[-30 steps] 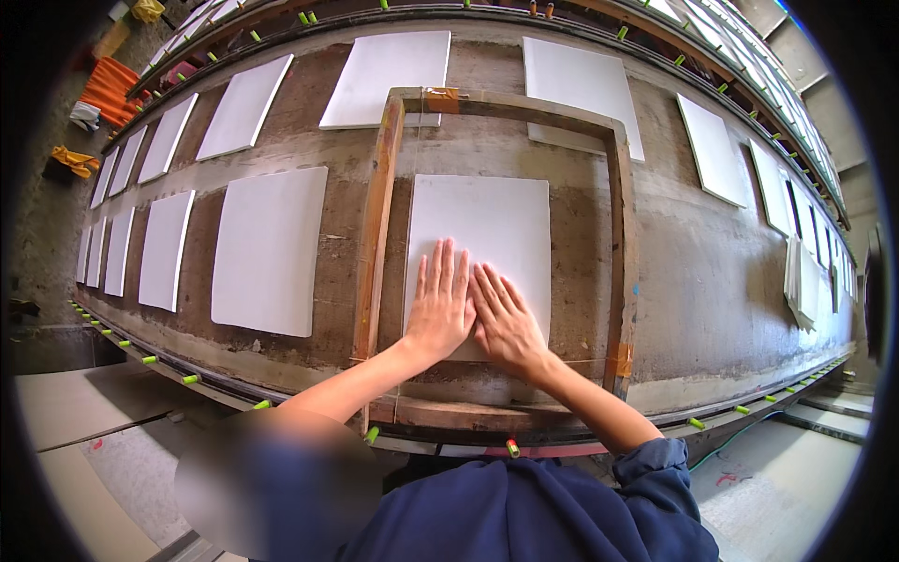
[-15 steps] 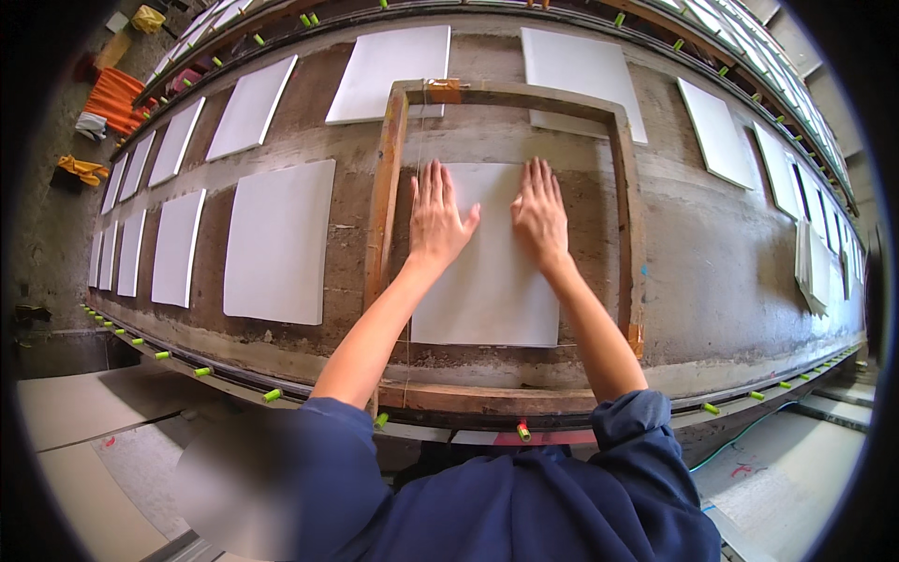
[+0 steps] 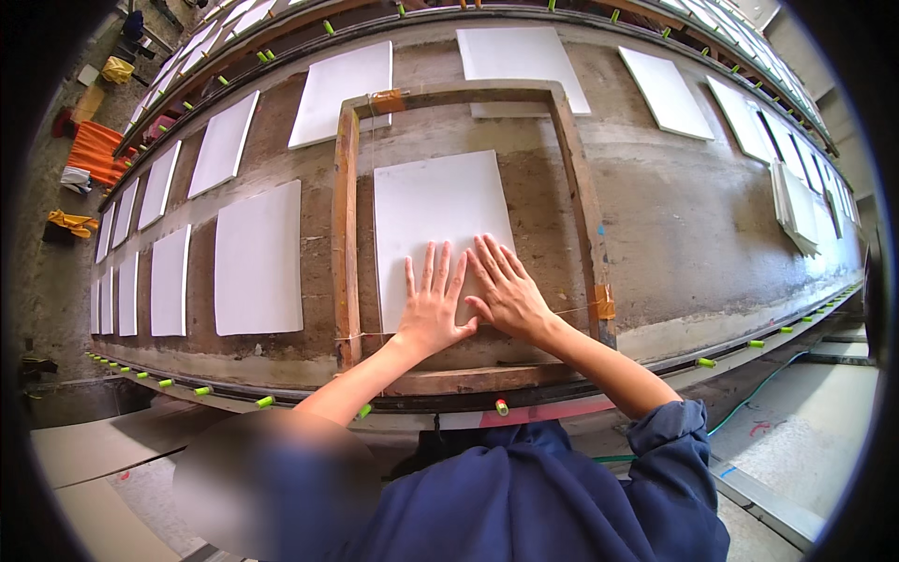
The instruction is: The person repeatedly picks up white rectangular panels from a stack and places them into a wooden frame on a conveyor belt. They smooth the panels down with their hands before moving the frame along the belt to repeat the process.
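Observation:
A white rectangular sheet (image 3: 440,201) lies flat on the long brown table (image 3: 655,253), inside a wooden frame (image 3: 346,225). My left hand (image 3: 434,304) rests palm down on the sheet's near part, fingers spread. Beside it, my right hand (image 3: 510,292) also lies flat with its fingers stretched out, near the sheet's lower right corner. The two hands almost meet at the thumbs and index fingers. Both hide much of the sheet's near edge. Neither holds anything. A thin string runs across the frame's near end, towards orange tape (image 3: 604,302) on its right side.
Similar white sheets lie in rows to the left (image 3: 259,258), behind (image 3: 342,92) and to the right (image 3: 665,92). A fanned bundle of sheets (image 3: 794,208) sits at the far right. Green pegs (image 3: 265,402) and one red peg (image 3: 502,407) line the table's near edge.
Both hands have slid from the sheet's far half towards me and come closer together. The head view has shifted, so the frame and sheets appear further left.

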Tool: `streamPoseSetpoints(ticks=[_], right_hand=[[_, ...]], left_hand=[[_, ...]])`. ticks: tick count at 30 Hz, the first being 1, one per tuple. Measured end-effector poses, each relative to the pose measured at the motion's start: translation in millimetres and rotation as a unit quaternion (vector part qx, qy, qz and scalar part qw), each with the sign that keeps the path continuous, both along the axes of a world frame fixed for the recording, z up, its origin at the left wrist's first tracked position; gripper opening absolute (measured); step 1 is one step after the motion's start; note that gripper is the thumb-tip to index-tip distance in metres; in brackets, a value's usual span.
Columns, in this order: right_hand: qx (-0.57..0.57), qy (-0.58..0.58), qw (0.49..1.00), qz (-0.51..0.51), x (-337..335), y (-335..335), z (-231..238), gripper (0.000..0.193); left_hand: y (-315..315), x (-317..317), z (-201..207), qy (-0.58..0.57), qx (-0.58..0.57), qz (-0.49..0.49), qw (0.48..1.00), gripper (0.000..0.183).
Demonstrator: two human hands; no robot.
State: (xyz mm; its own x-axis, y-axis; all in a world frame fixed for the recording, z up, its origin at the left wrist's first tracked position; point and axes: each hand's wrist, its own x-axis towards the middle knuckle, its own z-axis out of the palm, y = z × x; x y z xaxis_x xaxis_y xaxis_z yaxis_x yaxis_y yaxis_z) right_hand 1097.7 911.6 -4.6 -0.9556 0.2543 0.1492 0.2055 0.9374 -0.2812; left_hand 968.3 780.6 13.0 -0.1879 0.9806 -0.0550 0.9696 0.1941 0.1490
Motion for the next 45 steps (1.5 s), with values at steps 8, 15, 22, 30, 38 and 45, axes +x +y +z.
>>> streamPoseSetpoints(ticks=[8,15,22,30,38,45], right_hand=[[-0.016,0.013,0.965,-0.263,50.9,103.2,27.4,0.082],[-0.243,0.164,0.936,-0.195,53.8,116.9,25.9,0.076],[-0.244,0.222,0.926,-0.182,57.8,125.2,67.5,0.077],[-0.247,0.25,0.916,-0.195,138.3,209.9,126.3,0.081],[-0.224,0.238,0.92,-0.218,288.2,315.2,82.7,0.077],[-0.255,0.221,0.918,-0.209,328.4,357.9,36.0,0.079]], left_hand=[[-35.9,-91.1,23.1,0.002,0.157,0.286,0.945,0.098],[-44.1,-119.9,9.2,-0.311,0.27,0.229,0.882,0.098],[-29.3,-118.8,62.7,-0.246,0.328,0.196,0.89,0.093],[59.0,-36.0,127.3,-0.237,0.386,0.132,0.882,0.091],[181.4,96.0,58.8,-0.306,0.331,0.122,0.884,0.088],[218.2,142.8,15.9,-0.3,0.312,0.146,0.89,0.087]])
